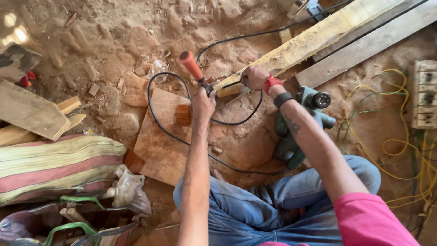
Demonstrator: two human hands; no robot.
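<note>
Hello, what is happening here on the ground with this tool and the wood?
A person sits on the dirt floor. The left hand grips a tool with an orange handle, its working end at the end of a long wooden beam. The right hand rests on that beam end. A green power tool lies beside the right arm, its black cable looped over a flat board.

The tool handle (191, 66) is orange. The power planer (298, 132) is green with black knobs. The cable (159, 125) is black, the wires (391, 146) yellow. The cloth bag (54, 166) has green, cream and pink stripes. The wristband (271, 83) is red, the jeans (255, 205) blue, the sleeve (371, 221) pink.
</note>
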